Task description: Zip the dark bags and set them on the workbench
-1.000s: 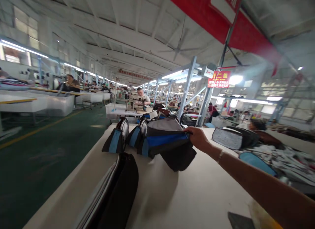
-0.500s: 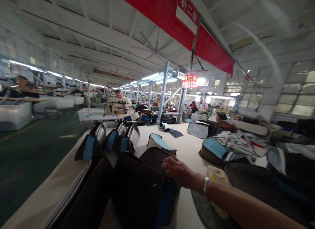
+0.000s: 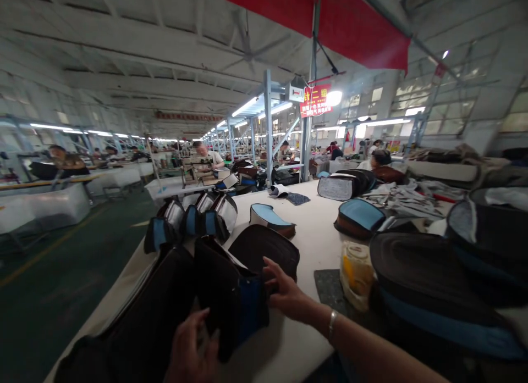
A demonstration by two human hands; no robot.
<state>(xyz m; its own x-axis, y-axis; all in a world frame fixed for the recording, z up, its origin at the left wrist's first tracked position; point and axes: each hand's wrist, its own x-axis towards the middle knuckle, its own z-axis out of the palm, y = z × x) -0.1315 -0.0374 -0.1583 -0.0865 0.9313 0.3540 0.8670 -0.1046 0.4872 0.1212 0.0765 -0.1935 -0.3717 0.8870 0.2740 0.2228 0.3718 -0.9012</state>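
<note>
A dark sewn bag piece (image 3: 216, 295) with a blue side panel (image 3: 251, 303) stands upright on the cream-covered table (image 3: 307, 245). At its blue side is my right hand (image 3: 286, 292), fingers spread and a silver bracelet on the wrist; whether the fingertips touch the piece I cannot tell. Low in the view, my left hand (image 3: 192, 344) has its fingers apart beside the near edge of the same piece. Left of it leans a larger dark piece (image 3: 144, 311). Behind my right hand lies a rounded dark panel (image 3: 264, 248).
Several blue-and-black curved pieces (image 3: 163, 226) stand at the table's left edge. To the right are a clear container with something yellow (image 3: 357, 273), a large dark blue-sided piece (image 3: 433, 284) and grey scraps (image 3: 406, 199). A co-worker (image 3: 208, 155) sits beyond.
My left hand has come into view at the bottom. My right hand has shifted from the top of the dark piece to its blue side, fingers spreading, and the piece has turned. The camera view has tilted down.
</note>
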